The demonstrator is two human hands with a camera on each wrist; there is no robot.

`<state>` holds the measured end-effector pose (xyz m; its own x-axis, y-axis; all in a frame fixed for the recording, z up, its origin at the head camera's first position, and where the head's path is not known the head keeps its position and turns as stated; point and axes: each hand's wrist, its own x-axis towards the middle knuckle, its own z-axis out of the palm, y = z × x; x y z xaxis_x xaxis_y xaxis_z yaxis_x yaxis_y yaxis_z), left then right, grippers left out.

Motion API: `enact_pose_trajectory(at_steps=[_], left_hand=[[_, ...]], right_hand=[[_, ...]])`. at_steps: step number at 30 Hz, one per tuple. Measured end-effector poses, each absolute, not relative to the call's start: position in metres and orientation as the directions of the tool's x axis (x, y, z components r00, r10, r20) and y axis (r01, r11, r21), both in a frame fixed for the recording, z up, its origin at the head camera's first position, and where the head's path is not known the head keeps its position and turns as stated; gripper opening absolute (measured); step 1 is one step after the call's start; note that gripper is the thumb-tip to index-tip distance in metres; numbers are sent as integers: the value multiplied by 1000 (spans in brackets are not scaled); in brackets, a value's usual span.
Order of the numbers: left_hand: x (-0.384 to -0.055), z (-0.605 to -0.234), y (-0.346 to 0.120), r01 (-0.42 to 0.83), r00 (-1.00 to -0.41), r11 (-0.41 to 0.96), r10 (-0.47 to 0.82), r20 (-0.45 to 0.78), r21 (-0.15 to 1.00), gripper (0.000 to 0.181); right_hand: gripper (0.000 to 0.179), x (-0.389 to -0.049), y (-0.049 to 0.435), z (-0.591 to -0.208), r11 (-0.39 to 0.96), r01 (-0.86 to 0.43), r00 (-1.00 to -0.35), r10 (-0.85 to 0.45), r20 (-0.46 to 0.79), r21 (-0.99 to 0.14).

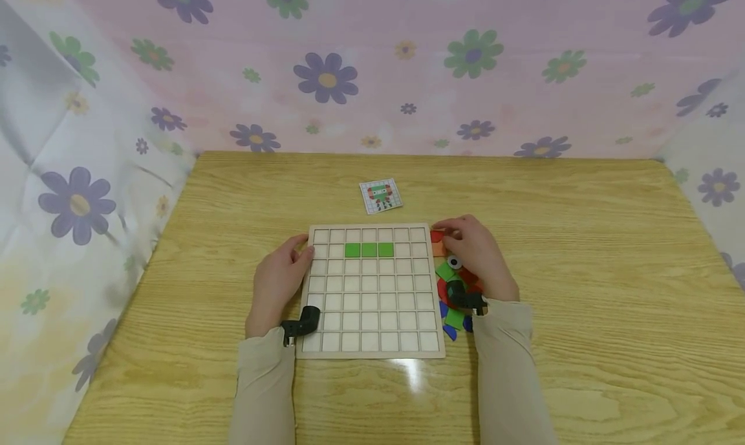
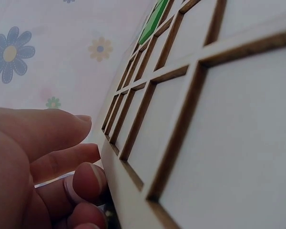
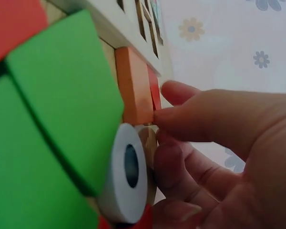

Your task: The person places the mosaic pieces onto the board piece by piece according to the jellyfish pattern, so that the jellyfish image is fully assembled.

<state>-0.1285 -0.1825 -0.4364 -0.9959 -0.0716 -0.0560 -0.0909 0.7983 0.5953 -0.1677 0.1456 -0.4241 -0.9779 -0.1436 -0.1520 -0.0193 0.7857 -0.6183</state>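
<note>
A square wooden grid board (image 1: pixel 372 354) lies on the table, with a row of green square tiles (image 1: pixel 369 250) in its second row from the back. My left hand (image 1: pixel 278 278) touches the board's left edge; in the left wrist view, the thumb (image 2: pixel 62 126) is raised and the other fingers bend beside the rim. Off the board's right side, my right hand (image 1: pixel 480 251) reaches over loose pieces. Its fingertips are at a red piece (image 3: pixel 154 88) and an orange block (image 3: pixel 137 90); whether they pinch either one is unclear. A white ring-shaped eye piece (image 3: pixel 126 174) is just below the thumb.
Loose green (image 1: pixel 454 319), red and blue (image 1: pixel 449 332) pieces crowd along the board's right edge, partly under my right wrist. Behind the board lies a small picture card (image 1: pixel 381 195) showing a coloured figure on a grid. Flowered cloth (image 1: pixel 372 63) hangs behind the table.
</note>
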Motion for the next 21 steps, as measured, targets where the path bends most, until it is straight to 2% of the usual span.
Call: enact_pose_trajectory(at_steps=[9, 21], left_hand=[[-128, -434, -182, -96, -995, 799, -70, -67, 593, 40], [-128, -435, -182, -96, -995, 799, -71, -65, 594, 40]], right_hand=[[27, -168, 142, -423, 801, -2, -977, -129, -170, -598], [26, -168, 141, -423, 773, 15, -974, -132, -185, -634]])
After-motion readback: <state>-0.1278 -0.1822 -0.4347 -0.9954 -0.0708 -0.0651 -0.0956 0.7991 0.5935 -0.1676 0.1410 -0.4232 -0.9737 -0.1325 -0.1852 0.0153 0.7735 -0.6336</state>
